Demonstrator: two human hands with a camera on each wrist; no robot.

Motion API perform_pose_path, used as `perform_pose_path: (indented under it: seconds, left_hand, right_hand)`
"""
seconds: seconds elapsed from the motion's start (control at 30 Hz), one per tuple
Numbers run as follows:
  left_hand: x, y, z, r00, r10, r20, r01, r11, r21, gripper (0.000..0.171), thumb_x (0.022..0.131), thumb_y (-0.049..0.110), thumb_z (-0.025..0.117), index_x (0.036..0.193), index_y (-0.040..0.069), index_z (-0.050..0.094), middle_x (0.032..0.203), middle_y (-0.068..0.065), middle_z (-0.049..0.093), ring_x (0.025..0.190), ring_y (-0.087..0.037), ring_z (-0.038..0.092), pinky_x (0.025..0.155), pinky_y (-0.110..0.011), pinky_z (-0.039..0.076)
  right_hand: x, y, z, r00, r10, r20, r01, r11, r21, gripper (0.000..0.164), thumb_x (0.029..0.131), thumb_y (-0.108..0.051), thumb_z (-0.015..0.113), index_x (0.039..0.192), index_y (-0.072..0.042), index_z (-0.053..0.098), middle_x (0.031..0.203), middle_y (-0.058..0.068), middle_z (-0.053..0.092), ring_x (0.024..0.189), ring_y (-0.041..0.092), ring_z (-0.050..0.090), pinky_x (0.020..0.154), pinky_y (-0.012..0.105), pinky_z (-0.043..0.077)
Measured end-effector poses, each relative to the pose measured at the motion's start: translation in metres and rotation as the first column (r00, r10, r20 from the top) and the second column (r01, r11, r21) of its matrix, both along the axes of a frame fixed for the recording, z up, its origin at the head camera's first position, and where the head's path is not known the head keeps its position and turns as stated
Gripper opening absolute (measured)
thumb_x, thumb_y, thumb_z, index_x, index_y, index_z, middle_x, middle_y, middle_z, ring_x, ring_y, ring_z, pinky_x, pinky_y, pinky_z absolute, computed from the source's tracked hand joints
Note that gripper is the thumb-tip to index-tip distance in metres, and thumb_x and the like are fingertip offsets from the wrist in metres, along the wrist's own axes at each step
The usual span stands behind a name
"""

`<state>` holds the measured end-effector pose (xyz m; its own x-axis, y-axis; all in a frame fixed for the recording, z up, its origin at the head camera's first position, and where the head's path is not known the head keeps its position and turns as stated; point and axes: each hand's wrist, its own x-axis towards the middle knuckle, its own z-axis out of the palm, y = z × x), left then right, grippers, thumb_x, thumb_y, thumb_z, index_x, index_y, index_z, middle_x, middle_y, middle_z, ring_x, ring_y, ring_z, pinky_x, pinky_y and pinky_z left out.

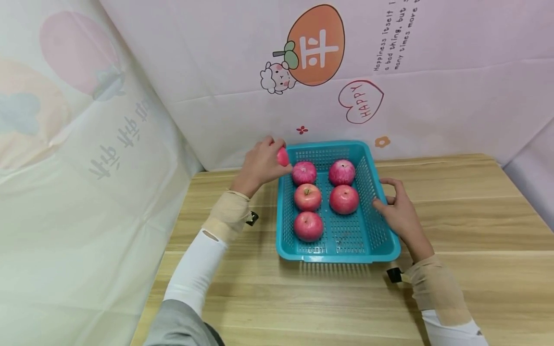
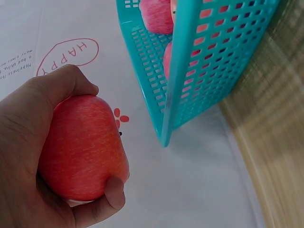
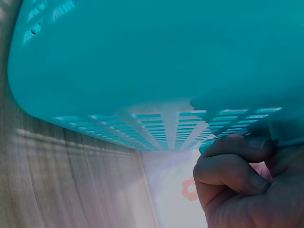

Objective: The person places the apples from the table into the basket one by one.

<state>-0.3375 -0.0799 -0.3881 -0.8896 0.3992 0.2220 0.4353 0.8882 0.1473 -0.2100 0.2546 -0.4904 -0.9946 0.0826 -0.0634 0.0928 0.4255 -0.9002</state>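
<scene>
My left hand (image 1: 261, 164) grips a red apple (image 1: 283, 156) beside the basket's back left corner. In the left wrist view, thumb and fingers wrap around this apple (image 2: 85, 147), which is apart from the basket wall. A teal perforated plastic basket (image 1: 346, 258) stands on the table, holding several apples: three in a column on the left, including a front one (image 1: 308, 226), and two on the right, one of them nearer (image 1: 344, 199). My right hand (image 1: 400, 211) holds the basket's right rim, thumb over the edge; the right wrist view shows curled fingers (image 3: 232, 166) against the outside wall.
The wooden table (image 1: 242, 298) ends at the back against a white printed cloth (image 1: 225, 125). Another cloth (image 1: 86, 216) hangs along the left side. A black wrist device (image 1: 394, 275) sits below my right wrist.
</scene>
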Motion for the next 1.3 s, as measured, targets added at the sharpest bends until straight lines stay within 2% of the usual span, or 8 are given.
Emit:
perform_pose_path:
  seconds: [0.43, 0.6, 0.8, 1.07, 1.3]
  left_hand:
    - [0.001, 0.018, -0.001, 0.998, -0.036, 0.058, 0.036, 0.999, -0.003, 0.066, 0.076, 0.064, 0.065, 0.127, 0.022, 0.054, 0.116, -0.003, 0.054, 0.095, -0.018, 0.053, 0.069, -0.034, 0.055]
    - [0.004, 0.028, 0.001, 0.996, -0.042, 0.079, 0.042, 0.999, 0.009, 0.069, 0.077, 0.061, 0.066, 0.132, 0.022, 0.053, 0.121, -0.003, 0.053, 0.098, -0.018, 0.052, 0.072, -0.034, 0.055]
    - [0.007, 0.038, -0.002, 0.997, -0.052, 0.056, 0.052, 0.999, 0.005, 0.067, 0.077, 0.060, 0.065, 0.133, 0.024, 0.052, 0.120, -0.001, 0.053, 0.096, -0.016, 0.052, 0.069, -0.032, 0.055]
    - [0.011, 0.049, -0.006, 0.996, -0.080, 0.039, 0.079, 0.997, 0.016, 0.059, 0.077, 0.055, 0.064, 0.127, 0.026, 0.054, 0.117, 0.001, 0.054, 0.092, -0.014, 0.052, 0.065, -0.030, 0.053]
    - [0.014, 0.062, -0.007, 0.994, -0.097, 0.043, 0.099, 0.994, -0.044, 0.062, 0.077, 0.059, 0.060, 0.130, 0.029, 0.052, 0.120, 0.003, 0.053, 0.095, -0.013, 0.053, 0.067, -0.031, 0.053]
  right_hand:
    - [-0.001, 0.001, -0.001, 1.000, -0.005, -0.007, 0.005, 1.000, 0.006, 0.063, 0.099, -0.025, 0.054, 0.152, -0.019, 0.022, 0.125, 0.037, 0.058, 0.099, 0.051, 0.066, 0.066, 0.052, 0.060]
    - [-0.001, 0.001, -0.001, 1.000, -0.005, -0.007, 0.005, 1.000, 0.000, 0.063, 0.099, -0.025, 0.054, 0.152, -0.019, 0.021, 0.126, 0.037, 0.057, 0.100, 0.052, 0.065, 0.065, 0.053, 0.059]
    - [-0.001, 0.001, -0.002, 1.000, -0.005, -0.007, 0.005, 1.000, 0.003, 0.063, 0.099, -0.025, 0.054, 0.152, -0.019, 0.021, 0.126, 0.037, 0.058, 0.100, 0.051, 0.066, 0.066, 0.052, 0.060]
    - [0.001, -0.001, -0.003, 1.000, 0.005, -0.007, -0.005, 1.000, -0.002, 0.063, 0.099, -0.025, 0.053, 0.152, -0.019, 0.021, 0.125, 0.037, 0.058, 0.101, 0.051, 0.065, 0.067, 0.051, 0.060]
    - [0.000, 0.000, -0.002, 1.000, -0.002, -0.009, 0.002, 1.000, -0.001, 0.063, 0.099, -0.025, 0.054, 0.152, -0.019, 0.022, 0.125, 0.037, 0.058, 0.100, 0.050, 0.066, 0.066, 0.051, 0.060]
